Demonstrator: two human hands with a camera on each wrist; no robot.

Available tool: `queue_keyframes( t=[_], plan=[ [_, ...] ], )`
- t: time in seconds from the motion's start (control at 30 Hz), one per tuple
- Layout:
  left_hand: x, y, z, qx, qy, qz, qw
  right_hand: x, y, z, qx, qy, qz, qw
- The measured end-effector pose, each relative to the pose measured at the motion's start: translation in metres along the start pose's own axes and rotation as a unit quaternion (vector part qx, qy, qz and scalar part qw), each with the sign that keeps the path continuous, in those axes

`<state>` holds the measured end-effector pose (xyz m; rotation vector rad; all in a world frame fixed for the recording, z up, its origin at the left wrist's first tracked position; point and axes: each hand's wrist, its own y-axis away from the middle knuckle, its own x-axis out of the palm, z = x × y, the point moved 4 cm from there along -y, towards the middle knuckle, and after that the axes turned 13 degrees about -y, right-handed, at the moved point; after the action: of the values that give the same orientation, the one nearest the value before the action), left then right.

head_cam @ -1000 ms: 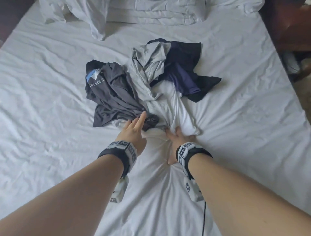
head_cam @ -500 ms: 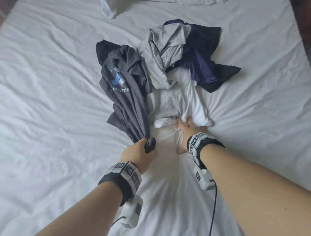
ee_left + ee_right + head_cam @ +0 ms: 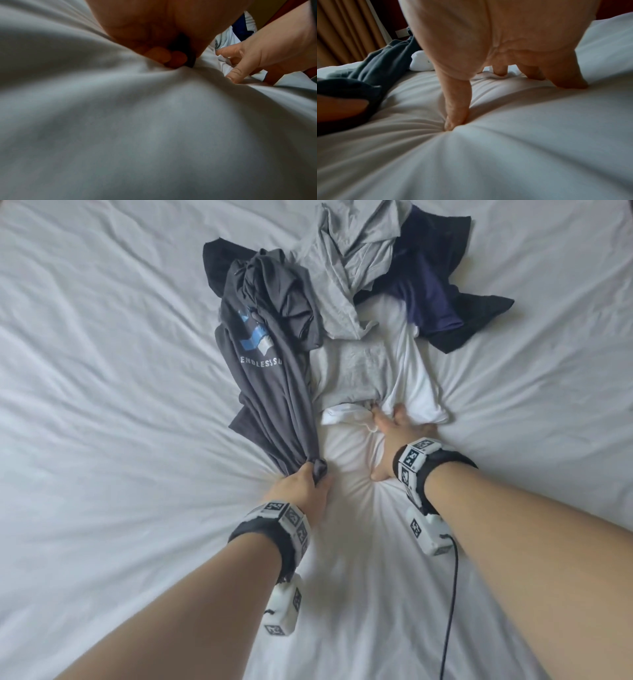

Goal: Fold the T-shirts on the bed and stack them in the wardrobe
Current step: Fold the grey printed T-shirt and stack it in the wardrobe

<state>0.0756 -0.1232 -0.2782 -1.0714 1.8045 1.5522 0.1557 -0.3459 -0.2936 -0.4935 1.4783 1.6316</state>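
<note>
Bare forearms, no sleeves. Behind the fingers of the left hand (image 3: 301,479), a black wristband (image 3: 263,537) ringed with white blocks printed in black square markers; a white marker-printed box (image 3: 282,609) below it. Same on the right hand (image 3: 394,436), plus a black cable (image 3: 452,594) trailing from its box.

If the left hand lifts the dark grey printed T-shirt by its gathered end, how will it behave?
Probably floppy: the dark grey printed T-shirt lies in long soft folds toward the left hand. Likely light, since one bunched grip holds its end. It may drag the light grey T-shirt touching it.
</note>
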Motion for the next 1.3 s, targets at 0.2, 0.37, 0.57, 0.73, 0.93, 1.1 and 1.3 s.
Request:
queue_keyframes(
  t=[0.2,0.37,0.57,0.73,0.93,1.1,1.3],
  plan=[
    [-0.004,0.012,-0.001,0.01,0.026,-0.003,1.0,-0.009,0.035,0.011,0.027,0.004,-0.048,0.998],
    [-0.02,0.064,-0.003,-0.008,0.093,0.02,0.995,0.007,0.132,0.026,-0.024,-0.007,-0.108,0.994],
    [0.002,0.145,0.016,0.005,0.144,0.087,0.986,0.061,0.223,0.04,-0.056,-0.097,0.012,0.994],
    [0.034,0.217,0.028,-0.004,0.306,0.146,0.941,0.086,0.294,0.05,-0.085,-0.345,0.088,0.931],
    [0.054,0.287,0.033,-0.066,0.494,0.195,0.844,0.13,0.354,0.03,0.053,-0.578,-0.002,0.815],
    [0.082,0.307,0.052,-0.169,0.646,0.118,0.735,0.18,0.399,0.015,0.216,-0.741,0.082,0.63],
    [0.121,0.299,0.063,-0.212,0.699,0.107,0.675,0.239,0.419,-0.006,0.299,-0.743,0.045,0.597]
  ],
)
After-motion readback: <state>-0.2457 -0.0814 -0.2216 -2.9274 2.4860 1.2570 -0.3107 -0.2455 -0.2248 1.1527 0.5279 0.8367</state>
